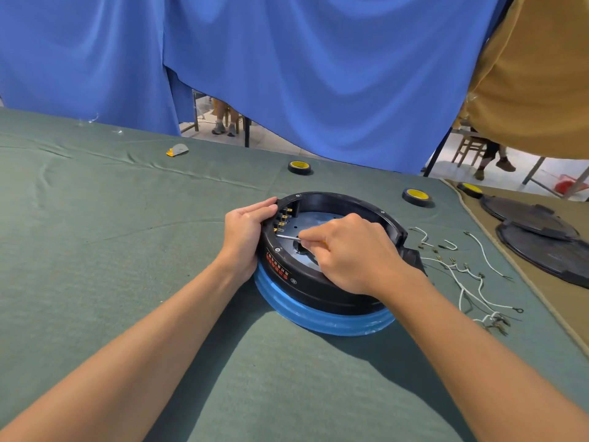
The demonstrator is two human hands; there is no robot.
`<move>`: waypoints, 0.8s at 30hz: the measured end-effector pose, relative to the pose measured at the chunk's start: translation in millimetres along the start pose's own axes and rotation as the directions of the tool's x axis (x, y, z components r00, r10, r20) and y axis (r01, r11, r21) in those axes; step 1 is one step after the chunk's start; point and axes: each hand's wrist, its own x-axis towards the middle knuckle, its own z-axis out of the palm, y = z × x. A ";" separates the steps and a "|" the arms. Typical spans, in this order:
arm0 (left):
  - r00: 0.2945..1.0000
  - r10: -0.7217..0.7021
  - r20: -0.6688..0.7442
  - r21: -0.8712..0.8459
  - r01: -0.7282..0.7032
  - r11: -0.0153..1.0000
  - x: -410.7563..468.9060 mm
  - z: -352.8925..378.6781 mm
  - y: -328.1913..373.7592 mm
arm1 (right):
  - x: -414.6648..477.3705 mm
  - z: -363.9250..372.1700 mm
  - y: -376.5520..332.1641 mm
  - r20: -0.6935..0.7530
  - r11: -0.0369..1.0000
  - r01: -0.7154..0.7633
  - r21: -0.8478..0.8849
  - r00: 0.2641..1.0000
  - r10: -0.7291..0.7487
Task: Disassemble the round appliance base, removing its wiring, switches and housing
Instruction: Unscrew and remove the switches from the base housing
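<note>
1. Head view: the round appliance base point(318, 282) stands on the green cloth point(127, 250) of the table, between the two hands. It is a black housing, open on top, and it sits on a blue ring point(318, 320).
2. The left hand point(247, 232) grips the left rim of the base, with its fingers and thumb curled around the edge.
3. The right hand point(350, 253) is above the open inside. Its fingers are pressed together and pinch a thin metal tool point(288, 237).
4. From this grip the shaft runs to the left. Its tip is at the row of brass terminals point(283, 218), just beside the fingers of the left hand. Whether the tip touches a terminal is not clear.
5. Under the right hand's grip lies a grey metal plate point(318, 220) inside the housing.
6. To the right of this grip, loose white wires point(462, 275) lie on the cloth, apart from the base.
7. Beyond both grips lie two tape rolls point(299, 167), black with yellow cores. Farther right are dark round covers point(526, 215).
</note>
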 end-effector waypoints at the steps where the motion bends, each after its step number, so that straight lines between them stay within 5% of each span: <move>1: 1.000 0.001 0.004 0.007 -0.002 1.000 0.2 -0.9 -0.1 | -0.8 -1.6 -0.2 -0.001 1.000 0.002 -0.025 1.000 -0.002; 5: 0.999 -0.030 0.032 0.023 0.029 0.999 2.1 -5.9 2.4 | -20.4 -2.6 -6.0 -0.245 0.945 -0.174 -0.277 0.964 0.105; 8: 0.998 -0.048 0.031 0.044 0.047 0.998 4.4 -7.1 4.9 | -42.7 0.6 -20.6 -0.448 0.892 -0.418 -0.174 0.840 0.306; 11: 0.998 -0.056 0.013 0.048 0.056 0.997 4.0 -6.0 6.6 | -42.6 10.5 -16.5 -0.536 0.875 -0.460 -0.153 0.782 0.318; 16: 0.999 -0.001 -0.051 0.091 0.005 0.996 -1.1 -14.8 11.5 | -24.1 18.6 5.2 -0.607 0.867 -0.484 -0.119 0.726 0.323; 24: 0.979 0.183 -0.087 0.243 -0.158 0.957 -10.4 -25.9 7.6 | -1.0 19.5 26.6 -0.490 0.842 -0.508 -0.182 0.789 0.370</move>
